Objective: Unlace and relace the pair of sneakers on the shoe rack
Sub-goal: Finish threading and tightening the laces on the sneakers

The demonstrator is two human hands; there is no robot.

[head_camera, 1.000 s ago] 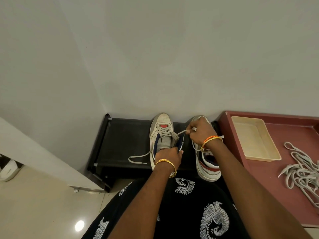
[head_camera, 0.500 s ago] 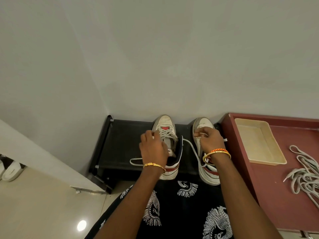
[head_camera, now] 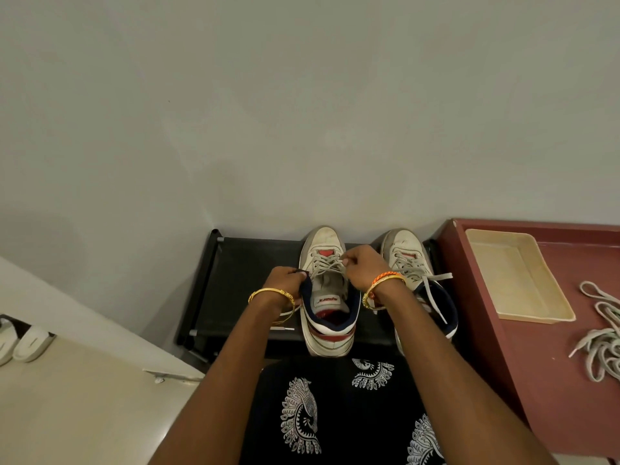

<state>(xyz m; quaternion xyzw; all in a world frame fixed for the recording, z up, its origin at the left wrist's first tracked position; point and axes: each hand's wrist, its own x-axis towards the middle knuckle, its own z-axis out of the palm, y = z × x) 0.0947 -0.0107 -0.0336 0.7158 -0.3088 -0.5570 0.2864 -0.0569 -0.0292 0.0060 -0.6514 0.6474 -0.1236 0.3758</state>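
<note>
Two white sneakers with navy collars and red trim stand side by side, toes to the wall, on a low black shoe rack (head_camera: 248,280). My left hand (head_camera: 285,280) grips the left edge of the left sneaker's (head_camera: 327,297) collar. My right hand (head_camera: 362,266) pinches a grey lace (head_camera: 327,265) over that shoe's upper eyelets. The right sneaker (head_camera: 407,253) stands partly behind my right wrist, its laces loose and one end trailing over its heel. A lace end (head_camera: 281,328) lies on the rack below my left wrist.
A maroon table (head_camera: 550,380) stands right of the rack with a beige tray (head_camera: 513,273) and a heap of loose grey laces (head_camera: 600,337). A grey wall rises behind. White shoes (head_camera: 27,340) lie on the floor at far left.
My right hand moved from the right sneaker to the left sneaker's laces and now pinches one. My left hand slid from the shoe's top to its left collar edge.
</note>
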